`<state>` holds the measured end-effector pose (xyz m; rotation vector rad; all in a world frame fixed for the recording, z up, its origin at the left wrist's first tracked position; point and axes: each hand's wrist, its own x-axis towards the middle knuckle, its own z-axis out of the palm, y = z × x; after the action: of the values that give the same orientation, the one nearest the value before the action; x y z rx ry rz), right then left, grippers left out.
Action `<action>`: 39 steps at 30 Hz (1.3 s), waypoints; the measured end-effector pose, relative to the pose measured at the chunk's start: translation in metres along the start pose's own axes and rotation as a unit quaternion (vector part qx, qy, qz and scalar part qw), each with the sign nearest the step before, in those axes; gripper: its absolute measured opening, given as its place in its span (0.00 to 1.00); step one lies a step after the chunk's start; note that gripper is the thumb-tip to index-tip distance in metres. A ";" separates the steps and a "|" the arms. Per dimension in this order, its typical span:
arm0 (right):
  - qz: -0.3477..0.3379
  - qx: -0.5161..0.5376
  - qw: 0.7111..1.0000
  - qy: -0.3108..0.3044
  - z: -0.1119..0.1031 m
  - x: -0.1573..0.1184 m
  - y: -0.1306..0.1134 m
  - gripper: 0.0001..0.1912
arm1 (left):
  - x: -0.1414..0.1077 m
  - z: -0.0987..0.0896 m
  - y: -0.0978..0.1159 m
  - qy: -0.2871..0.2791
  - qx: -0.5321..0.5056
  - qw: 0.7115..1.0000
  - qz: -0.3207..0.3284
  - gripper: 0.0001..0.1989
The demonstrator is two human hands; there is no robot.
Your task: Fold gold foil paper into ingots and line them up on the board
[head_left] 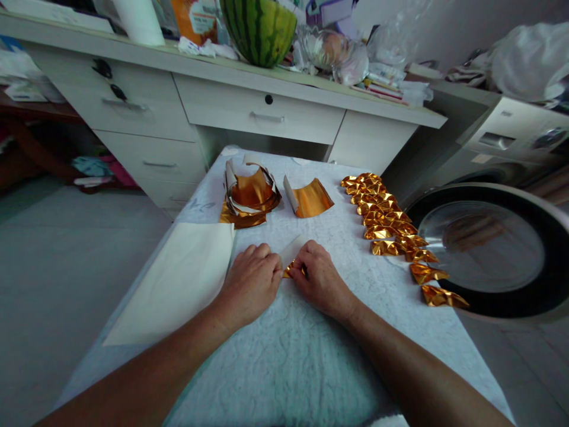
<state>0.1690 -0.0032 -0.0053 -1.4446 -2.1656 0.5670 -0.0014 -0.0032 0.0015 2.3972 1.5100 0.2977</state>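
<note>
Between my hands, low over the cloth-covered table, is a partly folded sheet of gold foil paper (289,270), its pale back showing above. My left hand (258,276) is closed on its left side, fingers curled. My right hand (317,276) pinches its right side, covering much of it. Beyond them lies a single curled gold foil sheet (313,198), and left of that a curled stack of gold foil sheets (251,193). Several folded gold foil pieces (382,213) line the right side of the table in overlapping rows. A pale paper sheet (178,279) lies beside my left forearm.
A white desk (267,115) with drawers stands behind the table, holding a cut watermelon (260,29), a paper roll (138,21) and plastic bags. At the right, a washing machine's open round door (493,249) sits close against the table edge. Tiled floor (89,267) shows at left.
</note>
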 end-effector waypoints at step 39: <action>0.026 -0.053 0.998 -0.027 -0.002 0.001 -0.008 0.19 | 0.001 0.000 -0.003 -0.011 -0.087 0.996 -0.017 0.13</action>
<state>0.1641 -0.0048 0.0010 -1.5615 -2.2365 0.5210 -0.0037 -0.0009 0.0007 2.2302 1.4495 0.3774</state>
